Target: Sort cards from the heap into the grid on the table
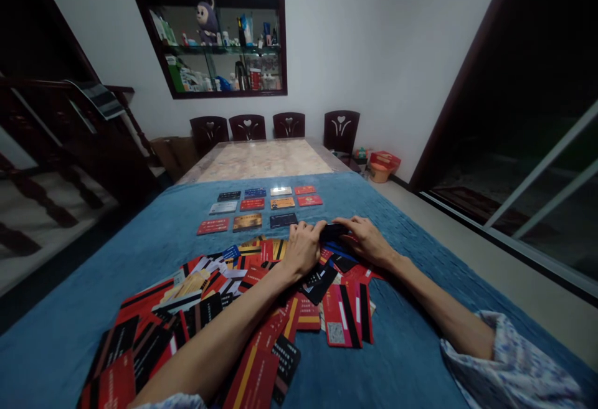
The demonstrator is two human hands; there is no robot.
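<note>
My left hand [305,248] and my right hand [367,238] are closed on the two ends of a small dark stack of cards [332,232], held low over the far right of a spread heap. That heap holds many loose cards in red, black, yellow and white, overlapping at odd angles; a red card with a QR code [343,315] lies at its near right. My left forearm crosses above it and hides part. Beyond my hands, cards lie in neat rows. The nearest row has a red card [213,226], a gold card [247,221] and a dark blue card [283,220].
A blue cloth [402,334] covers the near table; the far end is bare, marble-patterned tabletop [275,155]. Several dark wooden chairs [342,130] stand behind it. A wall niche with shelves [224,48] holds a plush toy and bottles. A red bag [385,160] sits on the floor at right.
</note>
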